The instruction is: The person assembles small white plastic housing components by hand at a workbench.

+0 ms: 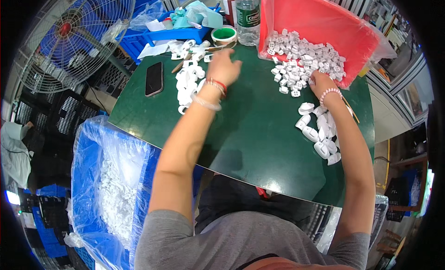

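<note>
My left hand [225,69] reaches over the far middle of the green table [259,126], slightly blurred. Its thumb stands apart from the fingers, and I see nothing in it. Beside it on the left is a row of white curved plastic parts [187,82]. My right hand [321,86] is at the near edge of a heap of small white block-shaped parts [296,59]. Its fingers are drawn together, and what they may hold is hidden. Just below that wrist lies a group of white rounded plastic shells [321,135].
A tilted red bin [357,38] holds part of the heap. At the back stand a water bottle [248,19], a green-centred tape roll [224,35] and a blue tray [160,35]. A phone [154,79] lies left. Below are a lined blue crate [85,177] and a fan [69,33].
</note>
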The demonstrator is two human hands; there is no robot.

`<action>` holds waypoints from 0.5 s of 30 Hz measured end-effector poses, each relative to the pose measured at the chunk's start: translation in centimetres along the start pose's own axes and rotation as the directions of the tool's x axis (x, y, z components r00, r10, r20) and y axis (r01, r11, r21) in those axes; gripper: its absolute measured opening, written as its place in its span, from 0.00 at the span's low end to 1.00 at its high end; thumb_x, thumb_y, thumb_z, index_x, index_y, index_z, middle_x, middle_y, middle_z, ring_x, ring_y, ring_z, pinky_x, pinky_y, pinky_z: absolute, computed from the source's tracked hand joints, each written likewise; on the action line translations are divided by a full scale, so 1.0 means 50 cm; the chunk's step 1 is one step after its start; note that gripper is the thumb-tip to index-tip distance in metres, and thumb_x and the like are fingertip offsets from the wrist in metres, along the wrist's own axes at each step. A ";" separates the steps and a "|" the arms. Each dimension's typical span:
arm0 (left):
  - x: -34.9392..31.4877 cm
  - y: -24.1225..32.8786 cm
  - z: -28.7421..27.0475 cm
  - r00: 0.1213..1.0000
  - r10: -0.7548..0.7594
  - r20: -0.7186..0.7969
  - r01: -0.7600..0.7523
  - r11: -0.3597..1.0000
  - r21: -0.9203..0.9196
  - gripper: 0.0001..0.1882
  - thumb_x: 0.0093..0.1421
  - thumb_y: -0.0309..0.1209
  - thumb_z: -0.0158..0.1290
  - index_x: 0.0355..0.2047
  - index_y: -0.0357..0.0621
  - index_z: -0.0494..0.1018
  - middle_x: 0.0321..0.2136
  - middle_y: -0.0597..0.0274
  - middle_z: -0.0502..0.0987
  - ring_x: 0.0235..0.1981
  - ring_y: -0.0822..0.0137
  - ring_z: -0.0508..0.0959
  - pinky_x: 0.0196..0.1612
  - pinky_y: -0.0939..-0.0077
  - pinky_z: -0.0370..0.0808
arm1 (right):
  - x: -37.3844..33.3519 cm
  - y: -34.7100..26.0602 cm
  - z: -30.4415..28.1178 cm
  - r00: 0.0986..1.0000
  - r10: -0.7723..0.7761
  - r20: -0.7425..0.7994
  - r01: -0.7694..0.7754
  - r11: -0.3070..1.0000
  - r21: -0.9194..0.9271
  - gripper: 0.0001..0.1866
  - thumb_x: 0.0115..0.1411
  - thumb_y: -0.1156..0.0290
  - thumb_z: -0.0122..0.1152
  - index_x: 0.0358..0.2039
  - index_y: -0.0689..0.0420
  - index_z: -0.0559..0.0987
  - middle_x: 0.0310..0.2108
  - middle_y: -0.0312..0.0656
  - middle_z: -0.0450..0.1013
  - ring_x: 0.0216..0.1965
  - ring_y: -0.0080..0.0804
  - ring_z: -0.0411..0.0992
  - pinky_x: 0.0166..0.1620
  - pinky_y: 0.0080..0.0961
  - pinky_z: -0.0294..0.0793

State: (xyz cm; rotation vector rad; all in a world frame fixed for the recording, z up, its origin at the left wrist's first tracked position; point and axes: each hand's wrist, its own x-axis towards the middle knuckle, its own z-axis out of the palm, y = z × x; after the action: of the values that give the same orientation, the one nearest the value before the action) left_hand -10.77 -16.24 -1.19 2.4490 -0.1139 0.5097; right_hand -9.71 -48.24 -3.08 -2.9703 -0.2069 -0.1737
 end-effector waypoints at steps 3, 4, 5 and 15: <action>0.069 -0.098 -0.003 0.997 -0.037 0.063 0.009 0.921 0.390 0.19 0.50 0.34 0.53 0.44 0.47 0.69 0.43 0.51 0.69 0.44 0.51 0.70 0.46 0.61 0.69 | -0.003 -0.012 -0.023 0.999 0.032 0.011 -0.032 0.999 0.041 0.11 0.49 0.72 0.55 0.34 0.61 0.72 0.31 0.51 0.72 0.37 0.44 0.71 0.40 0.34 0.69; 0.081 -0.117 0.007 0.997 -0.048 0.066 0.005 0.846 0.533 0.22 0.49 0.34 0.55 0.45 0.49 0.68 0.43 0.52 0.70 0.44 0.52 0.71 0.45 0.62 0.69 | -0.007 -0.008 -0.032 0.996 0.083 0.020 -0.085 0.993 0.087 0.11 0.50 0.71 0.54 0.34 0.61 0.72 0.32 0.51 0.72 0.37 0.45 0.71 0.40 0.34 0.69; 0.089 -0.139 0.013 0.992 -0.069 0.109 -0.011 0.797 0.604 0.23 0.47 0.33 0.56 0.46 0.53 0.68 0.41 0.53 0.71 0.42 0.53 0.72 0.43 0.61 0.71 | -0.015 -0.007 -0.038 0.996 0.039 -0.084 -0.029 0.992 0.121 0.11 0.53 0.69 0.52 0.34 0.61 0.73 0.31 0.46 0.73 0.34 0.39 0.72 0.38 0.30 0.70; 0.105 -0.139 0.017 0.981 0.093 0.169 -0.181 0.749 0.637 0.07 0.55 0.27 0.41 0.30 0.42 0.69 0.28 0.51 0.76 0.30 0.52 0.76 0.33 0.58 0.73 | -0.227 -0.101 -0.118 0.940 -0.090 0.330 -0.341 -0.182 0.922 0.10 0.59 0.66 0.52 0.39 0.55 0.71 0.35 0.34 0.71 0.32 0.14 0.67 0.37 0.15 0.67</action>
State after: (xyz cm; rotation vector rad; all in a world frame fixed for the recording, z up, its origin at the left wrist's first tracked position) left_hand -4.26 -10.99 -3.73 3.1862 -0.1987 0.5166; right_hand -22.22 -45.75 2.02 -1.2300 0.0028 0.3535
